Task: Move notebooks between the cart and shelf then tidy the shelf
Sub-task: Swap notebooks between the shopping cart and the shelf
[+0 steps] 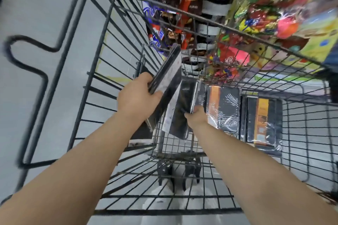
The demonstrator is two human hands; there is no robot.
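Both my arms reach down into a black wire cart [86, 56]. My left hand [137, 97] grips a stack of dark notebooks [167, 76], tilted up toward the cart's far side. Just to its right, my right hand [196, 117] is closed on the lower edge of another dark notebook [184, 104] that leans inside the cart. Two more black notebooks with orange bands, wrapped in plastic, lie flat on the cart floor: one [224, 107] beside my right hand, the other [262, 122] further right.
Behind the cart, shelves hold chocolate bar boxes [159, 12] and bags of bright wrapped sweets [265, 11]. A light grey floor [36, 14] lies to the left. The cart's wheels [177, 171] show below through the mesh.
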